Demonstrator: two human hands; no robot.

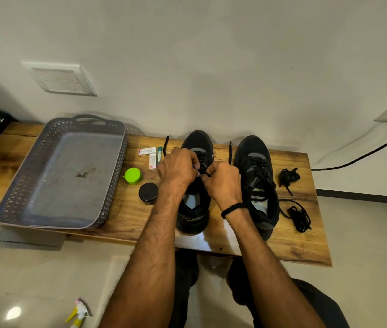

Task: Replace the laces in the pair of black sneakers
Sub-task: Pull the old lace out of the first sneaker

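Our left hand and right hand: both curled, pinching a black woven lace over the left black mesh sneaker, on the brown wooden surface. Right black mesh sneaker: just beside it. Loose black lace bundles: further right. Grey perforated plastic tray: far left.

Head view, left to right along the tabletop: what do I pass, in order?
Grey basket tray → green lid → sneaker whose lace the left hand and right hand pinch → second sneaker → loose black laces.
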